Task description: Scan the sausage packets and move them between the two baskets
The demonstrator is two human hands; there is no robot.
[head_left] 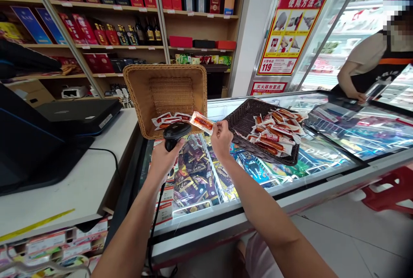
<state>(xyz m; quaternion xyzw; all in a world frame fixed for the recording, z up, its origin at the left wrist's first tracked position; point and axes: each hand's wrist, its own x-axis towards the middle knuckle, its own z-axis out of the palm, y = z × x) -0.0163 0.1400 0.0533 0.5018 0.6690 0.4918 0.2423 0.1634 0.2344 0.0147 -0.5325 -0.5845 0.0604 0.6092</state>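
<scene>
My left hand (pixel 166 157) is wrapped round the handle of a black barcode scanner (pixel 177 131), whose cord hangs down past the freezer edge. Pinched in my right hand (pixel 222 139) is a packaged sausage (pixel 202 122) in clear and white wrapping, held level just right of the scanner head. Behind both hands a tan wicker basket (pixel 132 93) stands tipped toward me, with several wrapped sausages (pixel 166 119) at its bottom. To the right of my right hand, a dark brown basket (pixel 240 116) holds many more packaged sausages (pixel 274 134).
Both baskets rest on a glass-topped freezer (pixel 226 215) full of ice cream packs. A white counter (pixel 77 179) with a black monitor (pixel 29 144) is at left. Shelves of boxes (pixel 116 9) line the back. Another person (pixel 364 67) stands far right, near a red stool (pixel 389 189).
</scene>
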